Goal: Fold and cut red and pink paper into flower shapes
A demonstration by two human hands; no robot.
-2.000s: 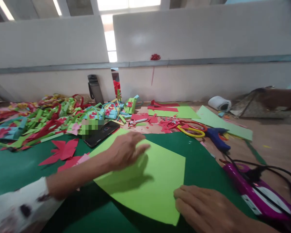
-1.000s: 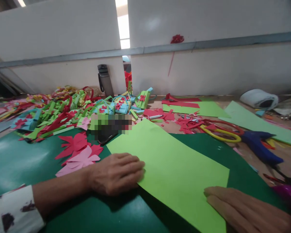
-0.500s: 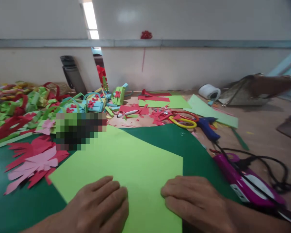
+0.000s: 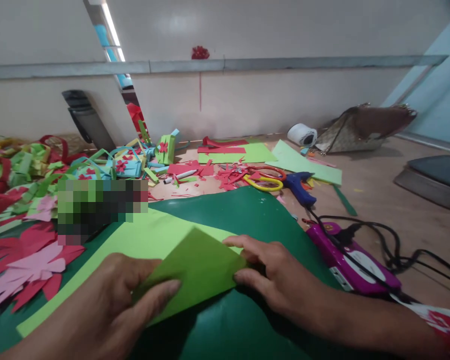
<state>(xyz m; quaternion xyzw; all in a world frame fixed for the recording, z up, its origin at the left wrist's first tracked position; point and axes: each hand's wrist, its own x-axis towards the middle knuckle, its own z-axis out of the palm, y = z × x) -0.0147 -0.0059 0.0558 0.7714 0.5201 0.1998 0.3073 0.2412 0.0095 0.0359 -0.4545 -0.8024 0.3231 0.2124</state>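
A sheet of light green paper [image 4: 135,232] lies on the dark green mat [image 4: 210,340], and its near part is lifted and folded over toward the far side. My left hand [image 4: 127,295] pinches the folded part between thumb and fingers at its left. At the right end, my right hand [image 4: 258,265] grips the paper's edge, thumb below and fingers above. The raised flap looks darker, in shadow, with a corner pointing away from me. Some fingertips of both hands are hidden behind the paper.
Left are pink and red paper flowers [image 4: 33,270] and small paper baskets [image 4: 127,162]. Beyond the mat lie paper scraps, a marker [image 4: 180,176], yellow-handled scissors [image 4: 264,182] and a blue glue gun [image 4: 300,187]. A purple power strip [image 4: 356,260] with black cables sits right, a handbag [image 4: 363,127] behind.
Both hands were resting flat on the sheet. Now they hold its near part, raised and folded over away from me. The view has swung slightly to the right.
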